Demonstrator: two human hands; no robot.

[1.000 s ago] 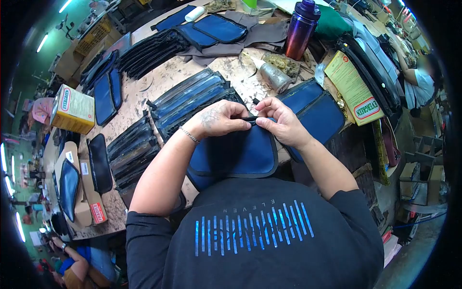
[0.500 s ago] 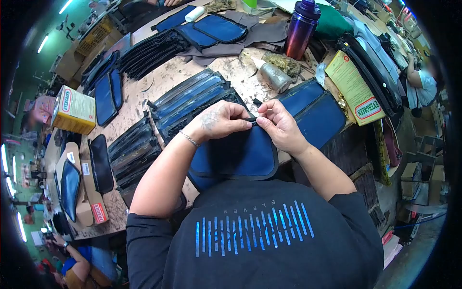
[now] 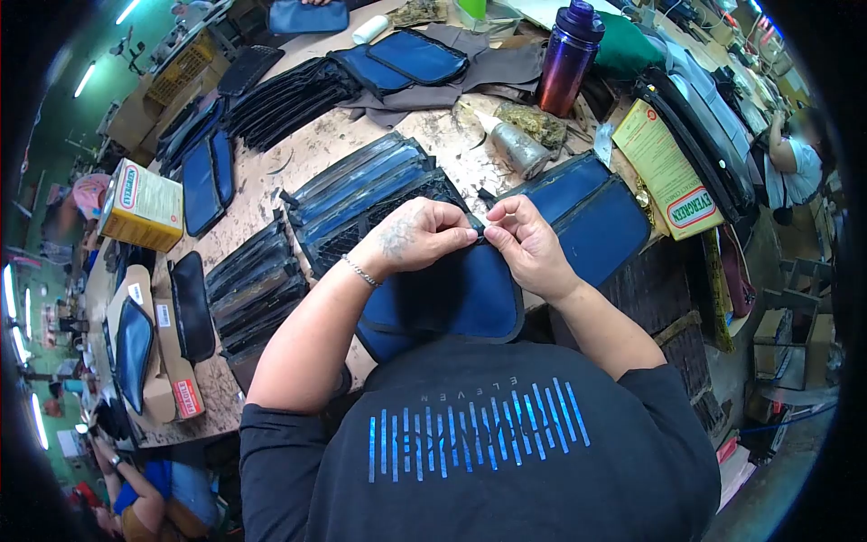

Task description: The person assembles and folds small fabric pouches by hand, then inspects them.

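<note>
A blue panel with black edging (image 3: pixel 488 298) lies against my shirt front, its upper edge raised between my hands. My left hand (image 3: pixel 420 235), with a bracelet at the wrist, pinches the black edging with thumb and finger. Close beside it, my right hand (image 3: pixel 524 239) pinches the same edging, the fingertips of both hands nearly touching. Behind my left hand is a stack of dark strip-like pieces (image 3: pixel 361 181). Another blue panel (image 3: pixel 596 217) lies to the right, past my right hand. The exact fold under the fingertips is too small to make out.
A purple-red bottle (image 3: pixel 570 63) and a metal cone-topped container (image 3: pixel 519 149) stand beyond my hands. Yellow cans sit at the left (image 3: pixel 143 206) and right (image 3: pixel 668 167). More dark pieces (image 3: pixel 253 289) lie left. Other people are at the table's far edge and both sides.
My fingertips have shifted slightly on the edging, and my left-hand fingers are curled closer. At the far edge, a blue piece now lies under another person's hand. A dark piece has appeared at the back left.
</note>
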